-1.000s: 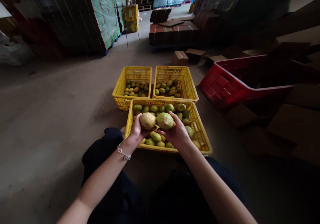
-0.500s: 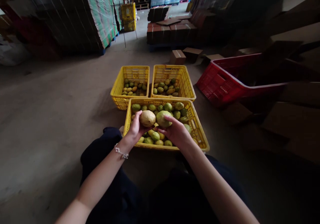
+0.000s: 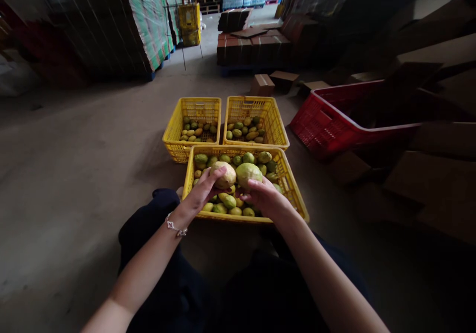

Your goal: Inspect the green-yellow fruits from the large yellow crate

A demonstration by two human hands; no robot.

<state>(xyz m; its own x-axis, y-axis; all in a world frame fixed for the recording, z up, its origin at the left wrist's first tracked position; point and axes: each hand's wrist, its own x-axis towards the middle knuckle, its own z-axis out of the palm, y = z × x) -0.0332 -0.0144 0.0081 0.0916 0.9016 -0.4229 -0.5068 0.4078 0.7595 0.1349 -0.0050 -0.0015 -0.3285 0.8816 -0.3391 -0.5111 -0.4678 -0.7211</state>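
Note:
Over the near yellow crate (image 3: 293, 190), my left hand (image 3: 200, 192) is closed around a pale yellow roundish fruit (image 3: 225, 175), its thumb lying across the top. Beside it, my right hand (image 3: 267, 197) grips a green roundish fruit (image 3: 248, 174) from the right, with the thumb on its near side. The two fruits are held side by side, a small gap or light contact between them. Below them, the crate holds many green and yellow fruits (image 3: 229, 202), partly hidden by my hands. The exact kind of fruit is hard to tell.
Two more yellow crates, a left one (image 3: 171, 133) and a right one (image 3: 279, 127), stand just beyond with fewer fruits inside. A red crate (image 3: 316, 119) sits to the right near cardboard boxes (image 3: 262, 85). Wrapped pallet stacks (image 3: 148, 30) rise at the back left.
Both fruits have been turned a little in my hands and shifted slightly right. My left thumb now lies over the pale fruit; my right thumb sits lower on the green one.

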